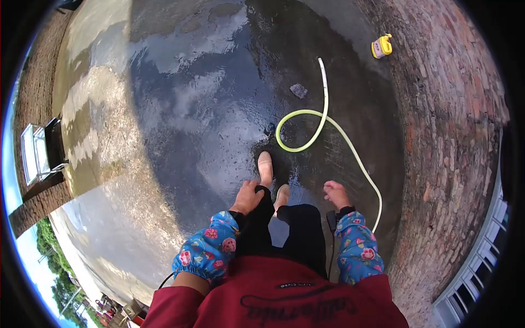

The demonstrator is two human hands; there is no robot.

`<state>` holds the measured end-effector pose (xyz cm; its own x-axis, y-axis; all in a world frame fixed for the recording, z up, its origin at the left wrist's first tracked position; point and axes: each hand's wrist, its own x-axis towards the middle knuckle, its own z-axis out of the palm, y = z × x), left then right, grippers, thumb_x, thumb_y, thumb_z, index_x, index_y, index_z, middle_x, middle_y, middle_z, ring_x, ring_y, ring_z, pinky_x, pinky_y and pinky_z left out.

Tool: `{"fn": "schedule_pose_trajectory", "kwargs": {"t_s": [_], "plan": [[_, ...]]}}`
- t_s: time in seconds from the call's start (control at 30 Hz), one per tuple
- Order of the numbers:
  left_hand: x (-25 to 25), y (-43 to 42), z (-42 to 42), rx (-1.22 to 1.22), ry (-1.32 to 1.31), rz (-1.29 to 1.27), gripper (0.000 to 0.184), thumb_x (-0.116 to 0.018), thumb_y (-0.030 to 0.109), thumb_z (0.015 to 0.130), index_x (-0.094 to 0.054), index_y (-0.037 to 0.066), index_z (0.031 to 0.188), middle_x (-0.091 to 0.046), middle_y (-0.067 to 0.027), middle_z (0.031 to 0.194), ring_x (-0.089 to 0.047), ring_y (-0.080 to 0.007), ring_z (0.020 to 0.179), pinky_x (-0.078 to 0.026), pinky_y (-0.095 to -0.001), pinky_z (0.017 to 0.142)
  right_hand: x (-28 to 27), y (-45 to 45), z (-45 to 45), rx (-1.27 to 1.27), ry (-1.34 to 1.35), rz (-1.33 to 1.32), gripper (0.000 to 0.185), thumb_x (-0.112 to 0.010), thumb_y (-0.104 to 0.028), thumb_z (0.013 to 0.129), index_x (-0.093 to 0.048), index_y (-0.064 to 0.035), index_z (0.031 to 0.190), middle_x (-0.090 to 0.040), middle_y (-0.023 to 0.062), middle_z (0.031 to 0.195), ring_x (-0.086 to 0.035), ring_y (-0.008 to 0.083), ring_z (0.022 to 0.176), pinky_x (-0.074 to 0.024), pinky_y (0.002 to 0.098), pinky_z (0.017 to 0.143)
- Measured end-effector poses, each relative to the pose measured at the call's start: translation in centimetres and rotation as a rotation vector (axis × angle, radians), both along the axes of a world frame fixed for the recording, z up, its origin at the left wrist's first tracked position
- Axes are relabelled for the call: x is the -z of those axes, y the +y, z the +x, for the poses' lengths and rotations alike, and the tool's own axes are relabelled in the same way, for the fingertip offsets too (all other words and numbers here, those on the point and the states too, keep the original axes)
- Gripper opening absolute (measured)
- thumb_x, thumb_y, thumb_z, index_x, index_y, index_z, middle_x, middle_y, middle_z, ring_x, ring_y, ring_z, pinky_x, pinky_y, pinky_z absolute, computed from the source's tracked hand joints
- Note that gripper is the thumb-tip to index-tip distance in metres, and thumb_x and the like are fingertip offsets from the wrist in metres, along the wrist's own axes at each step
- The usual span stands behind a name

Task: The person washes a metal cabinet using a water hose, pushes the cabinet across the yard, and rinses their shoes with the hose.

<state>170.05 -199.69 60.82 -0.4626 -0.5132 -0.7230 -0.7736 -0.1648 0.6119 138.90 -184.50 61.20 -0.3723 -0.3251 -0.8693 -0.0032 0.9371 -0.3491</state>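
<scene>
My left hand (247,198) is beside the black trousers (303,229) at my left knee, its fingers loosely curled. Whether it touches the cloth I cannot tell; I see nothing held in it. Off to the right of my legs hangs my right hand (336,195), fingers curled in and nothing visible between them. The nearest thing to it is a pale green hose (361,164), which lies on the wet floor in one loop with its whitish end pointing away from me. Blue floral sleeve covers (206,247) are on both forearms.
A brick wall (448,120) runs along the right. By its foot stands a yellow jug (381,46). A grey stone-like lump (298,91) lies near the hose end. On the left are a low brick edge (41,208) and a metal-framed object (36,153). The concrete floor (191,109) is wet.
</scene>
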Motion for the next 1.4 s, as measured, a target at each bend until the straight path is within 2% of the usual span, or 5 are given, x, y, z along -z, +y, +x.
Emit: {"fn": "schedule_pose_trajectory", "kwargs": {"t_s": [0.3,0.57,0.73,1.0,1.4], "plan": [[9.9,3.7,-4.4,0.161,-0.283,-0.035,0.060,-0.066,0.022,0.073,-0.040,0.005,0.124,-0.034,-0.0256,0.126,-0.036,-0.0420,0.115,-0.032,-0.0480,0.095,28.6,-4.5,-10.0,-0.390,0.216,-0.230,0.014,-0.057,-0.015,0.074,-0.063,-0.0050,0.082,-0.061,0.0155,0.071,-0.061,0.0280,0.069,-0.0480,0.0351,0.065],[15.5,2.3,-7.4,-0.182,-0.329,0.146,0.062,-0.066,0.016,0.074,-0.035,0.004,0.127,-0.028,-0.0276,0.129,-0.032,-0.0428,0.118,-0.029,-0.0448,0.099,54.1,-8.8,-18.3,-0.344,0.558,-0.059,0.054,-0.065,-0.024,0.073,-0.047,0.0040,0.115,-0.059,0.0235,0.099,-0.057,0.0356,0.094,-0.0452,0.0406,0.082],[17.8,0.6,-8.8,-0.238,-0.326,0.168,0.062,-0.066,0.015,0.073,-0.036,0.004,0.126,-0.028,-0.0261,0.130,-0.034,-0.0410,0.117,-0.030,-0.0444,0.098,59.8,-11.6,-20.2,-0.202,0.686,-0.094,0.036,-0.068,-0.023,0.072,-0.049,0.0006,0.091,-0.060,0.0218,0.084,-0.058,0.0385,0.082,-0.0458,0.0430,0.072],[15.0,2.4,-7.8,-0.132,-0.255,0.092,0.054,-0.065,0.020,0.074,-0.043,0.003,0.120,-0.039,-0.0237,0.123,-0.037,-0.0402,0.116,-0.034,-0.0432,0.095,41.2,-13.5,-17.3,0.607,0.136,-0.480,0.027,-0.060,-0.002,0.076,-0.048,-0.0043,0.100,-0.051,0.0024,0.070,-0.047,0.0096,0.046,-0.0415,0.0241,0.042],[13.1,-12.1,-19.1,-0.868,0.256,0.631,0.032,-0.048,0.025,0.087,-0.048,0.002,0.109,-0.059,-0.0145,0.094,-0.062,-0.0257,0.074,-0.052,-0.0372,0.061,-4.8,-14.2,-19.6,-0.036,0.383,-0.461,0.030,-0.067,-0.016,0.077,-0.058,0.0004,0.100,-0.058,0.0057,0.071,-0.054,0.0109,0.062,-0.0450,0.0270,0.057]]}}
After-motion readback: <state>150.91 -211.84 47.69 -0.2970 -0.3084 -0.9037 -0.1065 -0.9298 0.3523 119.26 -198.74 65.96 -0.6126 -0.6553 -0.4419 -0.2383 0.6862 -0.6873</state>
